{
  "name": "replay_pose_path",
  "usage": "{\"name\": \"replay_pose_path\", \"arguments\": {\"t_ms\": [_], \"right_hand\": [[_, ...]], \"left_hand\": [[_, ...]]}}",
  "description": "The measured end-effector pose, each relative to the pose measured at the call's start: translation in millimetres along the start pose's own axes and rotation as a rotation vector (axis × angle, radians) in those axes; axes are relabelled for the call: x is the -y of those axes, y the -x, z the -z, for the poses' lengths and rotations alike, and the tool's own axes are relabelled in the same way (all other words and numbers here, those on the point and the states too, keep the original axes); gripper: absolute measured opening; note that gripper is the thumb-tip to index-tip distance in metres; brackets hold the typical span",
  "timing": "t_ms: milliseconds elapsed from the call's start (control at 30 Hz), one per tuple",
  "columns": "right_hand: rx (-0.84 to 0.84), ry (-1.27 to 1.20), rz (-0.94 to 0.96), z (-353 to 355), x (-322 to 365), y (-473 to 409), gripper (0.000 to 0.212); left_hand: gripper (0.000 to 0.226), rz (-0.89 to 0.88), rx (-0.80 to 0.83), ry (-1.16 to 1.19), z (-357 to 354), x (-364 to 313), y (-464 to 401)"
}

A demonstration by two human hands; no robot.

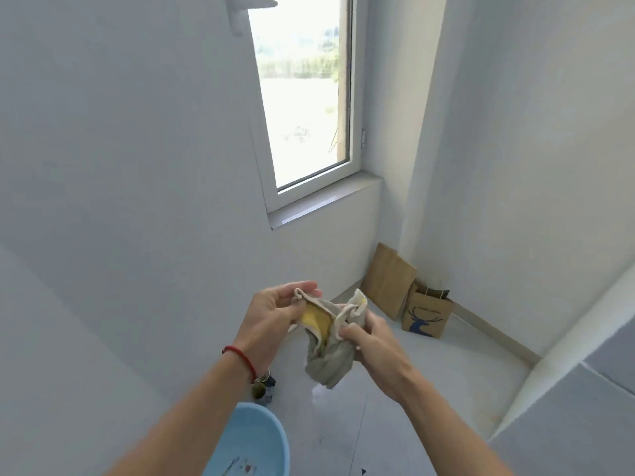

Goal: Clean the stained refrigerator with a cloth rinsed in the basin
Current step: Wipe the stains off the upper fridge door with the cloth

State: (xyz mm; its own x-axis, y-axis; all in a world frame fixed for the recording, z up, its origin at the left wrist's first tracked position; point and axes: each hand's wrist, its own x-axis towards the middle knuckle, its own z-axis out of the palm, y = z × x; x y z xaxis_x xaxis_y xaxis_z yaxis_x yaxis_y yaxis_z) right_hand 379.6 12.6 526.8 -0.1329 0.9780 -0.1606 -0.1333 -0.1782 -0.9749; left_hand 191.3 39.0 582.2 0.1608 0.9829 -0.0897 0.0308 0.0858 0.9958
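Note:
A beige cloth with a yellow stain hangs bunched between both hands at the middle of the view. My left hand pinches its upper left edge. My right hand grips the cloth's right side with curled fingers. Below, at the bottom edge, a light blue basin stands on the floor. A large white flat surface fills the left half of the view; I cannot tell whether it is the refrigerator.
A window with a sill lies ahead. Two brown paper bags lean in the far corner, one with a blue deer print. Small dark objects sit on the pale tiled floor by the basin. A grey-white ledge runs along the right.

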Motion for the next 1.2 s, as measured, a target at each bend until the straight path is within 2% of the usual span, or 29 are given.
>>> {"name": "replay_pose_path", "arguments": {"t_ms": [100,200,267,300,367,400,467,500,567,600,700,800,900,1000,1067,1133,1200], "right_hand": [[-0.103,-0.178,-0.002,64.0,6.2,13.5,0.034],[-0.293,-0.304,-0.074,130.3,2.7,36.3,0.033],[-0.421,-0.174,-0.167,162.4,-4.5,49.3,0.046],[-0.53,-0.058,-0.197,175.0,-5.6,57.5,0.06],[-0.624,0.156,-0.075,184.7,2.5,69.7,0.087],[-0.567,0.216,0.022,184.9,11.5,71.6,0.091],[-0.394,0.269,0.115,185.1,28.9,70.3,0.079],[-0.352,0.317,0.131,184.1,37.1,67.9,0.065],[-0.383,0.415,0.152,197.6,47.5,71.2,0.031],[-0.407,0.401,0.136,205.7,51.6,75.8,0.021],[-0.42,0.308,0.064,228.7,63.9,93.9,0.025],[-0.529,0.538,-0.011,244.0,83.4,107.8,0.034],[-0.555,0.905,-0.163,254.6,95.3,116.3,0.029],[-0.511,1.122,-0.374,258.8,95.2,114.7,0.001],[-0.543,1.217,-0.436,265.8,86.0,110.5,0.012],[-0.589,1.106,-0.416,275.7,80.7,113.3,0.01],[-0.643,0.748,-0.283,281.8,91.0,125.3,0.012]], "left_hand": [[0.027,-0.042,0.002,-0.076,-44.9,-13.8,-8.8],[0.025,-0.077,0.02,-0.112,-96.7,-29.1,-19.3],[0.025,-0.128,0.042,-0.15,-121.4,-37.8,-25.4],[0.025,-0.164,0.067,-0.189,-136.4,-42.2,-30.0],[0.026,-0.217,0.179,-0.247,-167.7,-50.8,-36.4],[0.027,-0.229,0.271,-0.265,-185.0,-55.0,-38.9],[0.028,-0.23,0.463,-0.301,-219.8,-62.8,-42.3],[0.029,-0.232,0.529,-0.331,-230.2,-66.0,-44.7],[0.03,-0.285,0.602,-0.421,-248.0,-69.3,-57.4],[0.03,-0.336,0.604,-0.482,-251.7,-69.3,-66.5],[0.034,-0.519,0.583,-0.768,-254.5,-67.5,-93.3],[0.036,-0.595,0.61,-0.872,-259.2,-65.0,-112.0],[0.034,-0.627,0.625,-0.834,-269.0,-56.4,-127.0],[0.029,-0.649,0.566,-0.745,-283.4,-50.1,-144.4],[0.023,-0.618,0.548,-0.675,-294.5,-48.8,-152.2],[0.014,-0.5,0.579,-0.563,-303.6,-53.4,-158.5],[0.011,-0.313,0.615,-0.372,-311.1,-66.9,-171.5]]}}
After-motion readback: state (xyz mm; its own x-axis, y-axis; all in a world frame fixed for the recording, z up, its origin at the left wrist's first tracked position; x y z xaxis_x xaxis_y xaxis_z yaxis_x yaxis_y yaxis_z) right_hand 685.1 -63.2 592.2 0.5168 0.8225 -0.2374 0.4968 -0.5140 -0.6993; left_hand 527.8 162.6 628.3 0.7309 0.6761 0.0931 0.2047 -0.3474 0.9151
